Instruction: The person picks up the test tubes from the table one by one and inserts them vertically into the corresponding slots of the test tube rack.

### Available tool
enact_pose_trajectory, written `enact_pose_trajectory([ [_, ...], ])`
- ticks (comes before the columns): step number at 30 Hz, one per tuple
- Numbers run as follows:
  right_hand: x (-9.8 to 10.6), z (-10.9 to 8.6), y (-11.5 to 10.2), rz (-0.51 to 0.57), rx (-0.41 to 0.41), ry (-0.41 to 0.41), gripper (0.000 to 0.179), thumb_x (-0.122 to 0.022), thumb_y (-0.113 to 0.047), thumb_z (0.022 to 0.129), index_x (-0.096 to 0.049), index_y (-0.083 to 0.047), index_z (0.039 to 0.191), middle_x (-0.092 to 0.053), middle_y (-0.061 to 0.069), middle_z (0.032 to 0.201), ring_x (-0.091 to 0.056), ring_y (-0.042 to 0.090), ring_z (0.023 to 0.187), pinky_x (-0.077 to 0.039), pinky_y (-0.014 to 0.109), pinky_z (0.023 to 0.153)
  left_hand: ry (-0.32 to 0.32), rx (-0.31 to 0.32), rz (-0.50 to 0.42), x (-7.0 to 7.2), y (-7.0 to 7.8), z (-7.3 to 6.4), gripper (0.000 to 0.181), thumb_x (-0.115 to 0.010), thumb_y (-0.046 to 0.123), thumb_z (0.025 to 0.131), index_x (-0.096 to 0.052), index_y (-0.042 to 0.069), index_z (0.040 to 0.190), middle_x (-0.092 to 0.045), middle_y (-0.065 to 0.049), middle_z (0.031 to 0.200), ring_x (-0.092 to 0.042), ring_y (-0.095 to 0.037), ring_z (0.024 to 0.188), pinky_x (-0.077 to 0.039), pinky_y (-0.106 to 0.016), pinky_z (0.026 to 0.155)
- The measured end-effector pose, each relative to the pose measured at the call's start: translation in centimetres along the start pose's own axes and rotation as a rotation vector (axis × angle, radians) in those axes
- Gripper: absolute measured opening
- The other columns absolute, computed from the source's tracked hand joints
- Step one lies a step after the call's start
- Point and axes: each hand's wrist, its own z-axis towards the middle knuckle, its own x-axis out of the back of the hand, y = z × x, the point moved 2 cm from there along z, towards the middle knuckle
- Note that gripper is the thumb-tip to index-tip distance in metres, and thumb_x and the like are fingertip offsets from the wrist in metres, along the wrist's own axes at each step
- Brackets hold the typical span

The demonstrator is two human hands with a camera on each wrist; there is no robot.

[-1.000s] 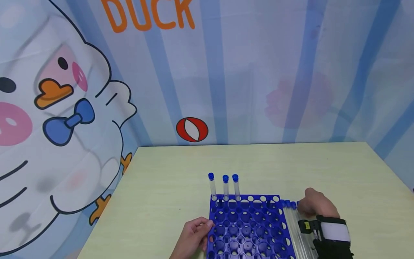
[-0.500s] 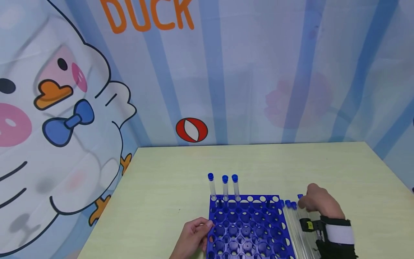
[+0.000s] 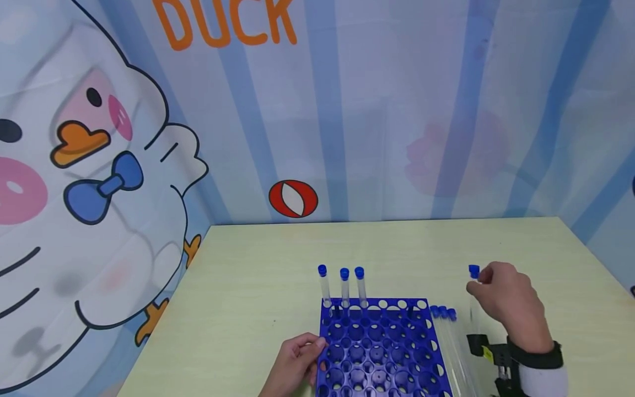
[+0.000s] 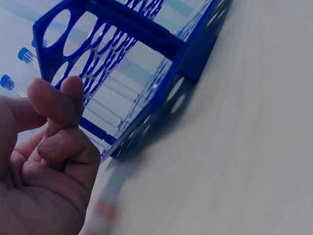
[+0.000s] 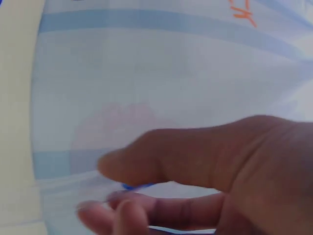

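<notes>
Pale, smooth table (image 3: pixel 248 309) spreading beneath | left hand (image 3: pixel 296 361) gripping the left edge of a glossy blue plastic, round-holed tube rack (image 3: pixel 390 302) | slim capped tubes (image 3: pixel 453 347) lying along its right side | right hand (image 3: pixel 511 300) pinching a clear, blue-capped test tube (image 3: pixel 473 271) upright, right of the rack | three matching tubes (image 3: pixel 345 286) standing in the rack's far row | wrinkled cartoon backdrop (image 3: pixel 362 110) hanging behind

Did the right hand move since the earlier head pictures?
Yes. Against the blue rack, nearly unmoved in the head view, the right hand has shifted up the picture and somewhat right, pinching a blue-capped tube.
</notes>
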Motion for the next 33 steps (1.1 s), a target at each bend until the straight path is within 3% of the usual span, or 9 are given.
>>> enact_pose_trajectory([
  [3,0.1,-0.9,-1.5,0.045,0.035,0.122,0.032,-0.055,-0.022,0.087,-0.053,0.006,0.101,-0.058,0.018,0.082,-0.052,0.025,0.066,-0.040,0.033,0.049,0.002,0.002,0.001,0.0,0.0,0.0,0.039,-0.053,0.028,0.094,-0.054,-0.011,0.101,-0.060,0.001,0.063,-0.046,-0.007,0.042,-0.039,-0.019,0.043],
  [7,-0.5,-2.0,-3.7,0.095,0.109,0.260,0.032,-0.058,-0.023,0.087,-0.054,0.005,0.104,-0.061,0.019,0.088,-0.056,0.028,0.073,-0.042,0.031,0.051,0.003,0.002,0.003,0.1,0.0,0.0,0.040,-0.053,0.028,0.094,-0.054,-0.011,0.101,-0.060,0.001,0.064,-0.045,-0.007,0.042,-0.039,-0.019,0.043],
  [13,-1.8,-2.7,-6.1,0.172,0.231,0.376,0.028,-0.060,-0.021,0.088,-0.056,0.000,0.106,-0.063,0.016,0.092,-0.057,0.027,0.081,-0.043,0.029,0.056,-0.004,-0.004,-0.001,0.2,-0.2,-0.1,0.041,-0.052,0.027,0.094,-0.054,-0.013,0.102,-0.060,0.002,0.062,-0.046,-0.007,0.041,-0.037,-0.019,0.042],
  [21,-3.8,-2.3,-7.4,0.241,0.429,0.438,0.020,-0.065,-0.016,0.085,-0.061,-0.003,0.100,-0.065,0.009,0.086,-0.059,0.020,0.076,-0.047,0.030,0.064,-0.007,-0.009,-0.001,0.2,-0.3,-0.1,0.040,-0.051,0.027,0.094,-0.054,-0.012,0.103,-0.060,0.002,0.062,-0.045,-0.007,0.041,-0.037,-0.019,0.042],
  [33,-5.6,-1.6,-8.3,0.238,0.485,0.480,0.021,-0.070,-0.015,0.081,-0.061,-0.004,0.098,-0.065,0.008,0.084,-0.059,0.017,0.071,-0.048,0.029,0.061,0.000,0.008,0.012,0.1,0.1,-0.1,0.042,-0.053,0.030,0.093,-0.055,-0.011,0.102,-0.060,0.001,0.063,-0.045,-0.007,0.042,-0.037,-0.019,0.042],
])
